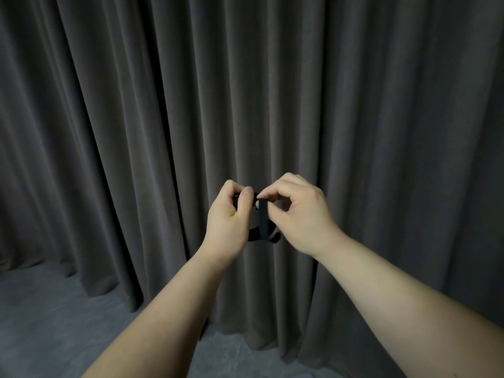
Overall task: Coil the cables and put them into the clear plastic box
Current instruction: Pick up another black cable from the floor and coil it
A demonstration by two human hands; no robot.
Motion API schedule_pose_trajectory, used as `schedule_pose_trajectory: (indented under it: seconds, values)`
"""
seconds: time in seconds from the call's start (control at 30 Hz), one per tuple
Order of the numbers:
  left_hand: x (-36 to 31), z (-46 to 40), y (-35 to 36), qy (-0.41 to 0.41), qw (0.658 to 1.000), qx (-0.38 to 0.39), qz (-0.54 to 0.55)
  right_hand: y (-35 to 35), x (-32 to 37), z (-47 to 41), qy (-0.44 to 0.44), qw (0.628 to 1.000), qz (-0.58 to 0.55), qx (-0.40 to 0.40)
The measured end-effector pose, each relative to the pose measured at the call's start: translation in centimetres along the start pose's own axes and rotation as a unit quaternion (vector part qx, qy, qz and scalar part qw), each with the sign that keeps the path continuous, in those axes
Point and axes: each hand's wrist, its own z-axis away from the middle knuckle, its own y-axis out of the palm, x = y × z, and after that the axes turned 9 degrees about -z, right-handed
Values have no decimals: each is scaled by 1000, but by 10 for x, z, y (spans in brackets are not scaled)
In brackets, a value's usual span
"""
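Your left hand (231,214) grips the coiled cable (256,233); your right hand (297,211) pinches the strap (262,216), which runs straight down from that pinch across the coil.

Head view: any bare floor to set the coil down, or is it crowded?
Bare grey floor lies lower left, bordered by the curtain hem and the left forearm; a narrower strip runs between the forearms. Crowded only at centre, where left hand and right hand hold the black cable coil. No box visible.

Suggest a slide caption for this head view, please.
Both hands, left and right, bind a coiled black cable with a strap before grey curtains.
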Motion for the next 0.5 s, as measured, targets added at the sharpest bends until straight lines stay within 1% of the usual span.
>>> schedule_pose_trajectory:
  seconds: [0.07,0.13,0.23,0.37,0.5]
  values:
    - [3,-1,0,2,1000,12,21,-3,2,-3,69,992,-108,0]
    - [4,-1,0,6,999,20,41,-5,5,-5,98,979,-180,-2]
    - [5,0,0,28,997,36,57,-7,7,-7,122,964,-237,-9]
    - [7,1,-1,62,994,68,61,-9,7,-9,180,935,-305,-12]
    - [6,1,-3,65,992,80,66,-8,9,-11,220,911,-350,3]
